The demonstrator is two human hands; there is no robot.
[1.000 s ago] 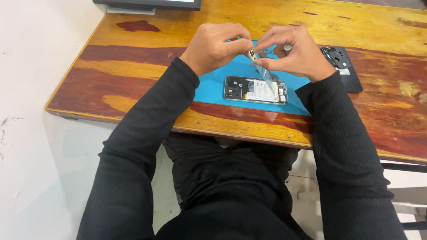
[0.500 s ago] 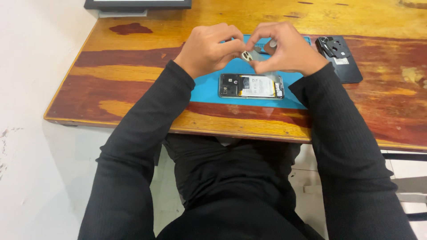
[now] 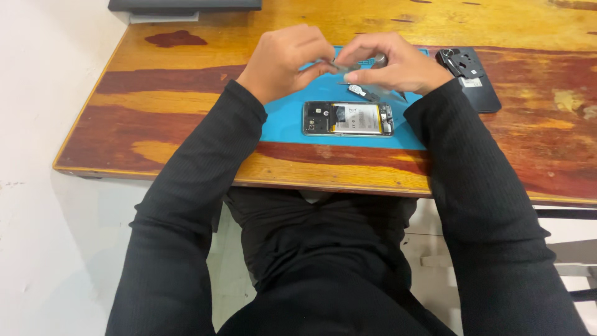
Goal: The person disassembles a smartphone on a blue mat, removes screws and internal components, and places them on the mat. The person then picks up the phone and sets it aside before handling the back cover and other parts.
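Two hands meet above the blue mat (image 3: 283, 124) on our worktop (image 3: 186, 81): left hand (image 3: 283, 59) and right hand (image 3: 392, 62) each pinch a small grey strip (image 3: 348, 65) over the opened phone (image 3: 348, 118). We judge a slip could drop it among loose parts. Half a second ago the phone lay nearer frame centre.

Worn wooden table (image 3: 186, 106) streaked red and yellow, blue work mat (image 3: 286, 121) lay flat near its front edge, black phone back cover (image 3: 476, 84) sat just right of the mat, dark flat device (image 3: 183, 5) rested along the far edge.
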